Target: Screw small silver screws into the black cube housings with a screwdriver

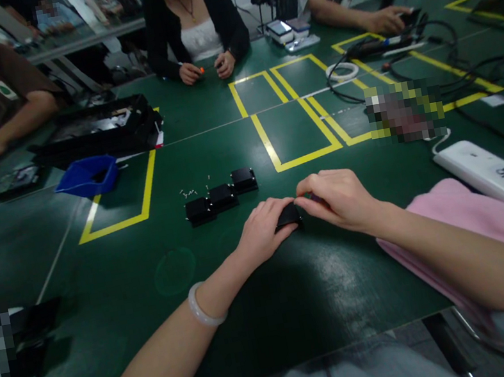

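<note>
My left hand [264,230] is closed around a small black box-shaped part [288,215] on the green table [232,296]. My right hand [336,198] is pinched against the same part from the right, fingertips curled on its top edge. A pale bracelet sits on my left wrist. Three similar black parts [222,197] lie in a row just beyond my hands. Several tiny screws [191,191] are scattered behind that row.
A blue bin [84,177] and a black tray [99,134] sit at the left, a white power strip [493,173] and pink cloth [483,226] at the right. Yellow tape boxes mark the table. Cables lie far right. Three other people sit across the table.
</note>
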Motion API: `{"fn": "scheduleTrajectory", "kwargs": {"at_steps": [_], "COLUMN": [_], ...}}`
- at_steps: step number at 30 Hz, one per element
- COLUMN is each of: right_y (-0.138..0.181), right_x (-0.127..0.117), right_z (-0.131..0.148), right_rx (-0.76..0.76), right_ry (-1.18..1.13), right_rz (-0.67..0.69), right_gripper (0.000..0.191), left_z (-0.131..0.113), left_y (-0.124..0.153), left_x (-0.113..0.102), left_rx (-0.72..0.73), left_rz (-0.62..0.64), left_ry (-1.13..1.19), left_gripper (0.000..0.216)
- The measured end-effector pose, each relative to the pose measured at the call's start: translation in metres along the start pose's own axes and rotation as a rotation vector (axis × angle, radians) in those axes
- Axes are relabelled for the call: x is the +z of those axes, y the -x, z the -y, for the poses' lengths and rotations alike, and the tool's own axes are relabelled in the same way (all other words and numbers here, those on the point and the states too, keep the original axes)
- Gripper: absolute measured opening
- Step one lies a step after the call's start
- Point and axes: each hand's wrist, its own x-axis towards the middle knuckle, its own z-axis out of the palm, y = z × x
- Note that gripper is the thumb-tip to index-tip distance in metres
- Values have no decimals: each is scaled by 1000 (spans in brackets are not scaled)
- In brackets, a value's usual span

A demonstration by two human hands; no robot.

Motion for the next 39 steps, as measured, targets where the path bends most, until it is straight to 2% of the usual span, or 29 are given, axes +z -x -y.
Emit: {"fn": "scheduleTrajectory", "kwargs": {"at_steps": [8,16,21,28,39], "right_y": [1,2,1,1,2], "right_x": [2,1,2,1,2], "right_z": [2,0,0,-1,-1], "right_rx": [-39,-8,15,2,8], "right_ry": [13,48,66,52,19], "right_rz": [-14,19,9,-1,12], "right_gripper": [19,28,22,26,22], "left_z": [-1,0,0,1,1], "left_y": [-1,0,0,0,0], "left_x": [0,0,-1,1,0], "left_rx": [-17,-3,-8,-1,-1], "left_rz": [11,0,0,4,2], "left_ry": [-8,-19,-12,-22,-22], "left_gripper": [40,42,40,42,42]}}
